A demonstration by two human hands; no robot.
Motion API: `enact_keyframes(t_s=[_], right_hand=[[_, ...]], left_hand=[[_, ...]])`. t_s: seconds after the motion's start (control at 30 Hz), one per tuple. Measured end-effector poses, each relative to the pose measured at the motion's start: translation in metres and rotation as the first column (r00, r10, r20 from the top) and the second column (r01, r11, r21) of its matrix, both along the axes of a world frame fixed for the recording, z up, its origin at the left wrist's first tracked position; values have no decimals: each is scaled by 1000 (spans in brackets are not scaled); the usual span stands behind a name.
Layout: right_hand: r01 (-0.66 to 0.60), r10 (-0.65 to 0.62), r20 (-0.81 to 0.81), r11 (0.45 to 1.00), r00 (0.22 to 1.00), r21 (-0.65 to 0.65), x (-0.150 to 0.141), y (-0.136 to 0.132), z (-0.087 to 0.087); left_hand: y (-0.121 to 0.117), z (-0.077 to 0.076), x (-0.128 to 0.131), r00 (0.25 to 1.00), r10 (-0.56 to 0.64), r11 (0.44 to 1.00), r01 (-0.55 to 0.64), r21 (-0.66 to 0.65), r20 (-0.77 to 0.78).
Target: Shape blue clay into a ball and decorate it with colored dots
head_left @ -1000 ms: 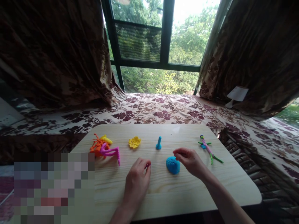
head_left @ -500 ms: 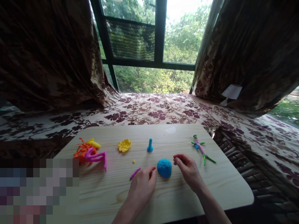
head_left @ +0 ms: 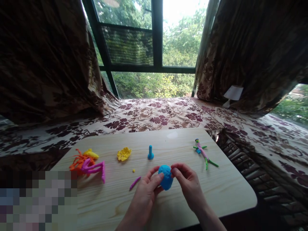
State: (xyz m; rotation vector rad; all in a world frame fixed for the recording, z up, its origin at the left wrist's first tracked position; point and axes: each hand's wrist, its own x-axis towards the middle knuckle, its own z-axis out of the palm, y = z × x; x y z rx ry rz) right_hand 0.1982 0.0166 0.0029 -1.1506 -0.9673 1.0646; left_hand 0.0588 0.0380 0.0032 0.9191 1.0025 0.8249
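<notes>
So the blue lump [head_left: 166,180] is right between both hands, over the near half of the desk [head_left: 216,192]. L hand = left hand [head_left: 146,194] btw: it's gripping the lump, thumb across the front, fingers wrapped round the far side and some showing underneath. Can't tell if the lump's fully off the desk or not.

R hand = right hand [head_left: 189,183]: thumb + fingertips bunched tight at the lump's upper R edge, approx 2 o'clock on it, looks like contact. Can't tell if there's sth tiny pinched in there, tbh.

Main thing imo is the geometry: lump sits at abt 2 o'clock from the L hand and abt 9 o'clock from the R. Its long axis runs approx 12 to 6. L hand is def the nearer one since it's actually holding it; R only meets the edge.

Other stuff, clock centered on the lump: purple stick [head_left: 135,183] at 9, just beside the L hand, pointing approx 1 to 7. Yellow speck [head_left: 133,171] a bit past 9, blue peg [head_left: 150,152] upright at 11, yellow clump [head_left: 124,154] at 10. Orange figure [head_left: 76,167] w/ magenta legs [head_left: 96,167] well apart, past 9. Green-limbed figure [head_left: 202,150] lying at 2.
</notes>
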Motion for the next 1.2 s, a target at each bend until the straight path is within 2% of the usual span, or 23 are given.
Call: enact_keyframes(t_s=[0.07, 0.13, 0.23, 0.3, 0.37, 0.43, 0.53, 0.7, 0.83, 0.97, 1.1, 1.2], right_hand=[[-27, 27, -16, 1000, 1000, 3, -3, -6, 9], [-56, 57, -36, 998, 998, 12, -5, -9, 18], [-65, 67, -38, 997, 997, 49, -7, -11, 27], [-56, 56, 5, 995, 998, 82, -8, -11, 29], [-59, 45, 124, 992, 991, 109, -9, -10, 26], [-76, 28, 343, 989, 939, 126, -11, -7, 19], [-122, 25, 603, 985, 798, 120, -18, 3, 5], [-212, 64, 769, 973, 636, 95, -41, 33, -14], [-272, 77, 834, 958, 546, 90, -48, 45, -14], [-283, 67, 828, 952, 556, 113, -37, 33, -5], [-280, 57, 789, 948, 611, 148, -34, 13, 9], [-302, 71, 716, 932, 694, 200, -40, 8, 18]], left_hand=[[-7, 4, -4, 992, -45, 994, 57, -96, 119], [-13, 8, -10, 965, -24, 975, 80, -207, 261], [-18, 13, -19, 896, 111, 930, 59, -362, 431], [-18, 15, -24, 873, 216, 905, -11, -425, 437], [-17, 15, -29, 857, 321, 876, -107, -471, 402], [-15, 13, -35, 838, 395, 852, -181, -491, 376], [-9, 7, -49, 808, 451, 847, -254, -468, 378], [-1, 1, -79, 750, 529, 825, -346, -447, 397], [-1, 2, -96, 725, 546, 820, -358, -447, 421], [-1, 3, -99, 707, 537, 827, -333, -454, 460], [2, 8, -84, 701, 515, 835, -280, -475, 493], [-2, 14, -69, 707, 481, 848, -225, -481, 518]])
